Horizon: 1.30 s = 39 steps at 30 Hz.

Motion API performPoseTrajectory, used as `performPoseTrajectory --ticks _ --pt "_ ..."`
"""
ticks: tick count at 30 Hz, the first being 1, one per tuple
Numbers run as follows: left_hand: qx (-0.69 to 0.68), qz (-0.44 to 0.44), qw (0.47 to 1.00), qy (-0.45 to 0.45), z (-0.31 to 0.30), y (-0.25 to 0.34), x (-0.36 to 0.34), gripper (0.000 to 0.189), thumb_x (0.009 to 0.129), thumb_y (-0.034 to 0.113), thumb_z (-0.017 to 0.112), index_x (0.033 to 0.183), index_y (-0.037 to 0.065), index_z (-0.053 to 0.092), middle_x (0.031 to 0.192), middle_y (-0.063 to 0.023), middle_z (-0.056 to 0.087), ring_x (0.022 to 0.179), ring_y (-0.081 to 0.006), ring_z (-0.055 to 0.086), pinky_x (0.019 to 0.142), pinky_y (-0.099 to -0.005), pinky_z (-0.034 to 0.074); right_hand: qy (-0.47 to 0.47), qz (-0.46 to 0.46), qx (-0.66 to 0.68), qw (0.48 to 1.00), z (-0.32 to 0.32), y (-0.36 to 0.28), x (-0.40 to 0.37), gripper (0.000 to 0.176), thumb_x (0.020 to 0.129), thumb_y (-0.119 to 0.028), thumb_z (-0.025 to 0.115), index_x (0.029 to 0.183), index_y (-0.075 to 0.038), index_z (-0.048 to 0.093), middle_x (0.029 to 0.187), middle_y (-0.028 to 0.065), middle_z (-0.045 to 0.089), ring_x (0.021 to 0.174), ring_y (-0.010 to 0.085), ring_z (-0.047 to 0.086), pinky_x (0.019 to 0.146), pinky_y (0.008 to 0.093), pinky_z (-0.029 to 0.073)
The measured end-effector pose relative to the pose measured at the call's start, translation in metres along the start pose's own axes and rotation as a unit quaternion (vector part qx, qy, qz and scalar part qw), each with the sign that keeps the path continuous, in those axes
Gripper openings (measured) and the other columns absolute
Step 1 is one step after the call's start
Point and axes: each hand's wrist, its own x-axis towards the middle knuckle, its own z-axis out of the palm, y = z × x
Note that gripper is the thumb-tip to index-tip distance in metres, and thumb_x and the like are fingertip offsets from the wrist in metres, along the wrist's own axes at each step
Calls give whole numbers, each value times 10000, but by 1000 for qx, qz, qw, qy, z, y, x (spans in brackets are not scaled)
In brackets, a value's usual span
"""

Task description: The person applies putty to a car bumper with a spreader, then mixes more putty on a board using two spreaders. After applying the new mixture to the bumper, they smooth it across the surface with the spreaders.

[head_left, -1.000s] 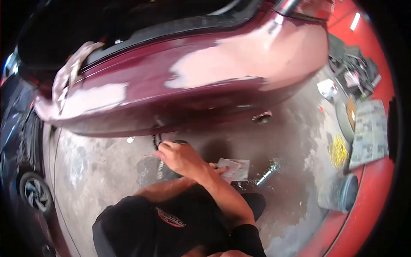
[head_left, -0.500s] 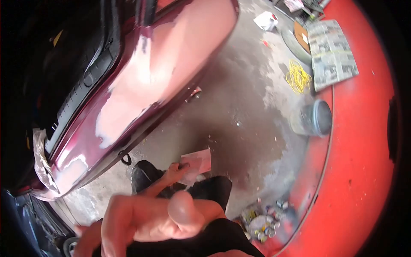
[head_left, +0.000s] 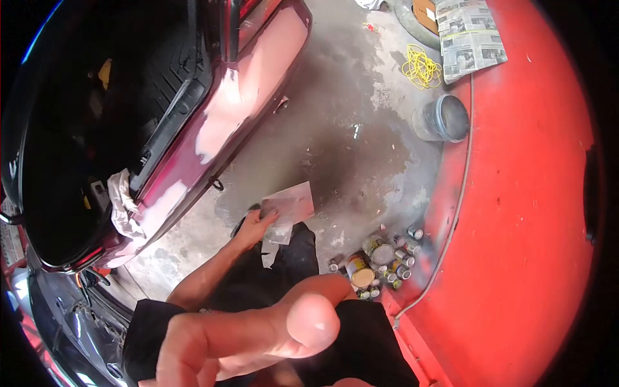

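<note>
The left hand [head_left: 253, 226] pinches a pale sheet [head_left: 295, 201], thumb on top; the sheet extends beyond its fingertips. The right hand [head_left: 248, 335] is raised near the camera, fingers loosely bent, contents hidden. The step in hand appears to be holding the sheet; two-handed use would call for lowering the right. Lettering on the newspaper [head_left: 469, 42], beyond the left fingers, is illegible.

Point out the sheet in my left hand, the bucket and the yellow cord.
Sheet [head_left: 294, 204]: head view, its flat face.
Bucket [head_left: 427, 122]: head view, its side wall.
Yellow cord [head_left: 422, 67]: head view, middle of the tangle.
</note>
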Motion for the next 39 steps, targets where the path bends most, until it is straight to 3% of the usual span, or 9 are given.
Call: performPoseTrajectory --ticks 6,9,12,21,23,28,33,35,39 --pt "-161 -14 985 -62 -13 37 -64 352 979 269 640 1152 -38 645 1045 -54 694 893 -134 645 802 -310 524 10 141 -465 874 -9 -5 -61 860 941 -747 313 1149 56 541 1061 175 656 1108 280 593 995 417 405" --pt "-170 24 983 -72 -44 49 -99 336 974 244 649 1150 -42 642 1042 -65 696 906 -137 652 805 -310 529 278 87 -879 377 -5 -14 -129 449 1009 -386 509 998 39 656 968 123 677 898 201 649 868 326 494" --pt "-130 27 984 -122 -87 40 -132 319 971 234 658 1147 -32 646 1019 -42 692 883 -117 639 777 -293 523 476 54 -854 201 -59 -30 -260 323 1023 -266 548 1080 36 647 969 75 681 836 172 671 771 248 508" --pt "14 115 918 -379 -117 51 -246 319 1001 261 620 1184 2 653 998 38 678 882 -49 584 766 -257 500 291 -248 -565 731 -153 80 -351 528 1036 -416 491 1380 -17 455 1220 101 615 1176 244 581 991 392 467" --pt "33 103 907 -407 -119 60 -264 336 1000 269 620 1204 3 644 1012 35 678 899 -51 585 781 -259 501 456 -320 -649 518 -131 124 -301 494 1050 -399 467 1309 20 499 1219 113 618 1114 223 604 998 375 453" --pt "-139 -13 928 -346 -119 28 -272 367 989 291 627 1206 -5 634 1059 -21 697 924 -107 652 812 -289 539 395 -466 -670 421 -105 118 -325 359 1023 -250 559 1212 55 565 1190 138 646 1016 197 648 889 343 538" --pt "-384 -250 847 -271 -119 0 -261 256 988 283 624 1117 63 645 916 -44 678 677 -127 646 532 -222 538 325 -255 -907 -79 -88 154 -331 172 958 -74 575 1045 14 694 1021 140 715 869 248 687 751 382 544" --pt "-476 -271 730 -409 -110 -61 -232 267 981 299 639 1110 66 640 934 -49 690 661 -130 659 490 -223 532 8 -153 -975 -159 -97 175 -317 186 938 -18 563 1071 20 687 1001 160 717 835 278 684 786 368 536" --pt "-274 -228 762 -541 -87 -56 -286 271 973 260 653 1169 74 640 963 -19 662 658 -69 586 406 -155 391 202 -146 -961 -115 -85 149 -369 197 911 -5 577 1077 23 680 985 179 694 839 296 664 789 365 522"
